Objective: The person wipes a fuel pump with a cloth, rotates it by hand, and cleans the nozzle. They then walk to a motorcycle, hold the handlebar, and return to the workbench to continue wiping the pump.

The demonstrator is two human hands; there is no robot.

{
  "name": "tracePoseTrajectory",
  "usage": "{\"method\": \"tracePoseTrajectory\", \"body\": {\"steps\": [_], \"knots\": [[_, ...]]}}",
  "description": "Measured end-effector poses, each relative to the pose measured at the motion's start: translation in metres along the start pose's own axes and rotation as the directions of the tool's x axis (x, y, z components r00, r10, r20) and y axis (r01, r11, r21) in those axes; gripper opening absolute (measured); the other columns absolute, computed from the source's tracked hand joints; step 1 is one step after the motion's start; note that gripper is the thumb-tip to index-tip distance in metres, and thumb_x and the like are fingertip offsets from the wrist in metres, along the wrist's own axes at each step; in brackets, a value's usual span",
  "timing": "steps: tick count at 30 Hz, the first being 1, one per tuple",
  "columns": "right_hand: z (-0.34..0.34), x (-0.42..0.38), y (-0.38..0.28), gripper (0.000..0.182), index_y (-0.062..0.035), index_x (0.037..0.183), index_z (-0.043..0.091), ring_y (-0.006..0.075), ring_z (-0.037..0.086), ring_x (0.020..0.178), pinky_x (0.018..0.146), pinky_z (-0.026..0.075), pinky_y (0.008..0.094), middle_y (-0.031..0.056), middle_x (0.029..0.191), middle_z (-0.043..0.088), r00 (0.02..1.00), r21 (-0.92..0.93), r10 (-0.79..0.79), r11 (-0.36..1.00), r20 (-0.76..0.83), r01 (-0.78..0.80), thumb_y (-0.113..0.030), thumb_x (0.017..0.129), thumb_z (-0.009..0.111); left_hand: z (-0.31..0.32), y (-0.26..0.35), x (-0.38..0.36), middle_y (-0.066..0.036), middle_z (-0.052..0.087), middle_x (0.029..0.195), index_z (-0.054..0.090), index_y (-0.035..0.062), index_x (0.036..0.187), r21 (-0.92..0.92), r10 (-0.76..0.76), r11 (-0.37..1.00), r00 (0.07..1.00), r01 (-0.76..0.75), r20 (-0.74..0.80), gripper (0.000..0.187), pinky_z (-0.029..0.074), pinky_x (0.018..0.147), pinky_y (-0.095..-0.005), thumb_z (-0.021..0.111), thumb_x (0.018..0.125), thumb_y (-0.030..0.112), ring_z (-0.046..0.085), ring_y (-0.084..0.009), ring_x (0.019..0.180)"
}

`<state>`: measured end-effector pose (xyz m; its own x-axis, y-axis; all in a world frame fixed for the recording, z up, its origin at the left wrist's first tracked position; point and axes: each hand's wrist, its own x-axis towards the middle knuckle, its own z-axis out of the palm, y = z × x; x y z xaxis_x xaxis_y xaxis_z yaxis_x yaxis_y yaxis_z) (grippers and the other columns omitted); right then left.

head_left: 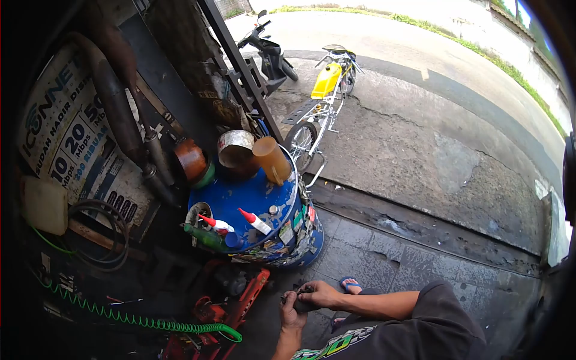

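Note:
At the lower middle, my left hand [292, 314] and my right hand [319, 294] are close together in front of my body. Between them is a small dark part [305, 305], held by the fingers of both; its exact kind is too dark to make out. Both hands have curled fingers. Just left of them lies a red metal tool frame [249, 300] on the floor. A blue drum [240, 204] stands beyond the hands, bearing glue bottles with red caps [257, 221], a green bottle [206, 235] and several cans.
A green coiled air hose [162, 324] stretches across the lower left. Exhaust pipes [117, 102] hang before a printed banner [66, 129]. Outside are a yellow-tanked motorcycle [327, 82] and a black scooter [273, 60]. A floor channel [414, 225] crosses the doorway. My foot in a blue flip-flop [350, 283] is nearby.

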<state>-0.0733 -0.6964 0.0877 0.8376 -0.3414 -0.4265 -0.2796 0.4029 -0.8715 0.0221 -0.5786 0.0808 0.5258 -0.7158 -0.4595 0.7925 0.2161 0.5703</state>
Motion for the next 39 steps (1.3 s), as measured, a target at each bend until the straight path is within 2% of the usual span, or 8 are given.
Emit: {"method": "tracePoseTrajectory", "body": {"steps": [3, 8, 15, 27, 31, 32, 36, 39], "knots": [[-0.060, -0.011, -0.004, 0.028, -0.0009, 0.109, 0.064, 0.0097, 0.058, 0.076, 0.066, 0.048, 0.0272, 0.0029, 0.087, 0.066, 0.996, -0.119, -0.070, 0.990, 0.053, 0.076, -0.022, 0.090, 0.065, 0.038, -0.037, 0.015, -0.004, 0.064, 0.083, 0.060, 0.0098, 0.084, 0.090, 0.036, 0.995, 0.997, -0.030, -0.064, 0.009, 0.052, 0.076, -0.0317, 0.067, 0.086, 0.006, 0.062, -0.0157, 0.078], [-0.178, -0.013, -0.055, 0.042, 0.0004, 0.112, 0.064, 0.0390, 0.066, 0.092, 0.077, 0.051, 0.0433, 0.0224, 0.098, 0.068, 0.964, -0.525, -0.262, 0.827, -0.043, 0.201, -0.033, 0.087, 0.067, 0.122, -0.104, 0.100, -0.004, 0.063, 0.079, 0.058, 0.0083, 0.080, 0.204, 0.107, 0.976, 0.986, -0.080, -0.128, 0.011, 0.051, 0.069, -0.0286, 0.067, 0.086, 0.007, 0.062, -0.0145, 0.072], [-0.433, -0.019, -0.156, 0.041, 0.0002, 0.104, 0.065, 0.0372, 0.065, 0.085, 0.073, 0.050, 0.0419, 0.0205, 0.091, 0.066, 0.897, -0.708, -0.389, 0.693, -0.209, 0.135, -0.032, 0.080, 0.073, 0.332, -0.208, 0.248, -0.004, 0.060, 0.079, 0.057, 0.0065, 0.083, 0.223, 0.033, 0.975, 0.993, -0.007, -0.112, 0.016, 0.052, 0.066, -0.0286, 0.072, 0.082, 0.012, 0.061, -0.0159, 0.069], [-0.742, 0.082, -0.202, 0.048, 0.0003, 0.134, 0.046, 0.0241, 0.064, 0.087, 0.074, 0.054, 0.0343, 0.0172, 0.113, 0.061, 0.661, -0.479, -0.551, 0.820, -0.509, 0.315, -0.025, 0.095, 0.061, 0.580, -0.350, 0.540, -0.001, 0.065, 0.077, 0.064, 0.0088, 0.083, 0.443, -0.140, 0.893, 0.985, 0.081, 0.101, 0.015, 0.049, 0.061, -0.0259, 0.073, 0.086, 0.020, 0.059, -0.0102, 0.067], [-0.889, 0.141, -0.258, 0.045, -0.0014, 0.131, 0.051, 0.0251, 0.058, 0.108, 0.089, 0.049, 0.0356, 0.0166, 0.117, 0.061, 0.628, -0.013, -0.285, 0.916, -0.724, 0.401, -0.025, 0.094, 0.062, 0.705, -0.411, 0.666, 0.001, 0.062, 0.081, 0.066, 0.0082, 0.085, 0.707, -0.153, 0.698, 0.941, -0.114, 0.302, 0.029, 0.045, 0.067, -0.0258, 0.074, 0.084, 0.036, 0.054, -0.0081, 0.074], [-0.924, 0.153, -0.289, 0.043, -0.0029, 0.123, 0.050, 0.0194, 0.064, 0.077, 0.063, 0.055, 0.0310, 0.0108, 0.102, 0.063, 0.486, 0.053, -0.236, 0.860, -0.841, 0.508, -0.005, 0.084, 0.067, 0.744, -0.418, 0.691, -0.003, 0.063, 0.076, 0.066, 0.0067, 0.083, 0.734, -0.232, 0.668, 0.902, -0.124, 0.364, 0.036, 0.046, 0.066, -0.0273, 0.074, 0.083, 0.042, 0.056, -0.0101, 0.074], [-1.055, 0.124, -0.366, 0.042, -0.0010, 0.123, 0.049, 0.0173, 0.064, 0.084, 0.068, 0.054, 0.0282, 0.0096, 0.103, 0.063, 0.285, 0.029, -0.162, 0.825, -0.945, 0.565, -0.002, 0.083, 0.062, 0.902, -0.458, 0.755, -0.005, 0.065, 0.081, 0.065, 0.0043, 0.082, 0.632, -0.318, 0.768, 0.795, -0.103, 0.516, 0.029, 0.045, 0.072, -0.0271, 0.070, 0.086, 0.032, 0.056, -0.0112, 0.075], [-1.153, 0.107, -0.375, 0.046, -0.0022, 0.133, 0.045, 0.0186, 0.059, 0.109, 0.096, 0.047, 0.0352, 0.0096, 0.119, 0.058, 0.536, 0.384, -0.099, 0.591, -0.838, 0.709, -0.018, 0.091, 0.058, 0.991, -0.502, 0.813, -0.014, 0.067, 0.101, 0.064, 0.0020, 0.080, 0.562, -0.474, 0.823, 0.649, 0.086, 0.595, 0.017, 0.043, 0.088, -0.0326, 0.058, 0.085, 0.017, 0.057, -0.0176, 0.097]]}}
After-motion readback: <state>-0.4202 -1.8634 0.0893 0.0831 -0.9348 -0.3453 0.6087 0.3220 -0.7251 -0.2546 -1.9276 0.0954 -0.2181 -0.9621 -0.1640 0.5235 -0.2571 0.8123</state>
